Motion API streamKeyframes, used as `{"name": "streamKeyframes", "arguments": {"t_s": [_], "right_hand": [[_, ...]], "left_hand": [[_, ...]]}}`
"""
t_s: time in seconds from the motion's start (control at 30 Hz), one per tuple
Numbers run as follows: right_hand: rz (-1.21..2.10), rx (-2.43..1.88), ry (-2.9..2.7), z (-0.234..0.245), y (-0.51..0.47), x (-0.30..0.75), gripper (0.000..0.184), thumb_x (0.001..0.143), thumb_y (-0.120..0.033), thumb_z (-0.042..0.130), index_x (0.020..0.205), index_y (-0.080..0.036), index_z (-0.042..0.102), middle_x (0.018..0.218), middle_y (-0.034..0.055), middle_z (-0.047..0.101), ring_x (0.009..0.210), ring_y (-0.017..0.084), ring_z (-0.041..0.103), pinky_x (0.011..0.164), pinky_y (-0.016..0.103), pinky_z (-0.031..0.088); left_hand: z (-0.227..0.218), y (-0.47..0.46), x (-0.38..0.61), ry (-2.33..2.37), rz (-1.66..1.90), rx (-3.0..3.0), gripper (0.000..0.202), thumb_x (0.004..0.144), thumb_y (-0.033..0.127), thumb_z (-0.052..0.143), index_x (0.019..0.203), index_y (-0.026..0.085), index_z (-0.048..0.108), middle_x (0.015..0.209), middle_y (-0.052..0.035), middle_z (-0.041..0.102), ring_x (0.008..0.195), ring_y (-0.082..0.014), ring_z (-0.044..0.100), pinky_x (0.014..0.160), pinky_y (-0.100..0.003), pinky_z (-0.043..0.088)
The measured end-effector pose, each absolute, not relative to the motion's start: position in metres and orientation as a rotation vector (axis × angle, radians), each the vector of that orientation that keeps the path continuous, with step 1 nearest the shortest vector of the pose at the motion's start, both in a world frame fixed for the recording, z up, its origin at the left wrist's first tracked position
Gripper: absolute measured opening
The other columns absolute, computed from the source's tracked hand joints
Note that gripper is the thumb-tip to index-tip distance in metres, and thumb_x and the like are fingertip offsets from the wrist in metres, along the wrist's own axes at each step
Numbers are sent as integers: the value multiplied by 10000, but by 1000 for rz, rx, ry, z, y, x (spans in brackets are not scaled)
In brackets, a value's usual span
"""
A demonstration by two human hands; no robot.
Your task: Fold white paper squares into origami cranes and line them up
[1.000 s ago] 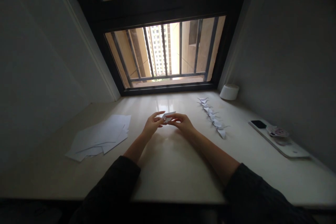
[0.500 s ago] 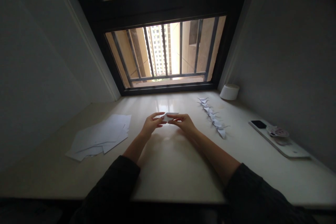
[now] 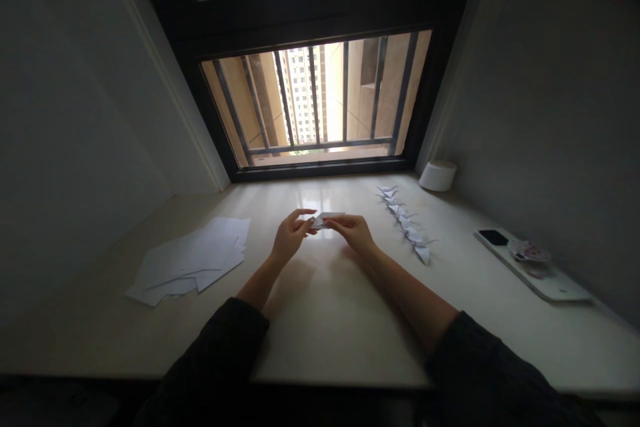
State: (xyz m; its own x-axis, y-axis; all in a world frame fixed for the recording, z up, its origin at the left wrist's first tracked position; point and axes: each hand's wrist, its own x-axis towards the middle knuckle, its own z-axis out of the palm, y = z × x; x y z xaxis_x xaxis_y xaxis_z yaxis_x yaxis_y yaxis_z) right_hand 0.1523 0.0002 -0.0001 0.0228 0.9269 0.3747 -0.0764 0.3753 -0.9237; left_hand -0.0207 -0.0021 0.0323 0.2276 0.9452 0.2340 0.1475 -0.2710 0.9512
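One small folded paper (image 3: pixel 327 216) is held between both hands near the middle of the table (image 3: pixel 325 327); whether it touches the surface cannot be told. The left hand (image 3: pixel 289 238) pinches its left end between thumb and fingers, index finger arched above; the right hand (image 3: pixel 356 234) grips the other side. The step in hand looks like folding or shaping the piece, and the next move seems to call for a steady left pinch while the right fingers work the edge. To the right runs a row of folded figures (image 3: pixel 399 209); to the left lie loose sheets (image 3: pixel 195 250). Farther right rests a phone (image 3: pixel 537 275), with a window (image 3: pixel 320 103) behind.
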Motion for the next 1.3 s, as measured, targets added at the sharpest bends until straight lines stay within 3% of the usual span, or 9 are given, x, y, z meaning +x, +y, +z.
{"name": "streamKeyframes", "arguments": {"t_s": [0.17, 0.4, 0.93, 1.13, 1.3], "right_hand": [[1003, -807, -1220, 6, -4, 150, 206, 639, -387, 745, 774, -231, 747, 816, 49, 734, 792, 225, 676, 808, 390, 518], [959, -846, -1261, 5, -4, 149, 194, 645, -380, 745, 758, -222, 747, 787, 44, 733, 784, 227, 675, 813, 393, 512], [867, -903, -1231, 5, -2, 150, 201, 664, -397, 724, 748, -215, 742, 765, 43, 727, 765, 226, 668, 778, 388, 517], [1034, -821, -1198, 4, -3, 149, 341, 547, -364, 806, 842, -209, 736, 833, 47, 730, 799, 234, 672, 806, 410, 526], [1009, -817, -1143, 6, -4, 149, 258, 568, -386, 787, 759, -218, 743, 791, 31, 732, 805, 238, 673, 853, 428, 514]], "left_hand": [[25, -3, -16, 938, 1211, 1719, 315, 696, 386, 692, 935, 181, 680, 867, -66, 710, 732, -178, 668, 634, -259, 492], [21, -1, -16, 1044, 1299, 1619, 236, 675, 363, 705, 826, 182, 733, 742, -59, 716, 714, -187, 662, 612, -273, 503], [21, -2, -10, 1088, 1347, 1323, 269, 587, 323, 765, 801, 162, 738, 775, -77, 723, 713, -178, 647, 697, -318, 503], [19, -3, -11, 1046, 1421, 1358, 257, 599, 318, 762, 806, 168, 736, 781, -72, 725, 727, -183, 647, 714, -323, 498], [19, -5, -10, 1044, 1409, 1427, 263, 604, 338, 759, 814, 181, 739, 816, -71, 726, 758, -197, 648, 742, -342, 507]]}}
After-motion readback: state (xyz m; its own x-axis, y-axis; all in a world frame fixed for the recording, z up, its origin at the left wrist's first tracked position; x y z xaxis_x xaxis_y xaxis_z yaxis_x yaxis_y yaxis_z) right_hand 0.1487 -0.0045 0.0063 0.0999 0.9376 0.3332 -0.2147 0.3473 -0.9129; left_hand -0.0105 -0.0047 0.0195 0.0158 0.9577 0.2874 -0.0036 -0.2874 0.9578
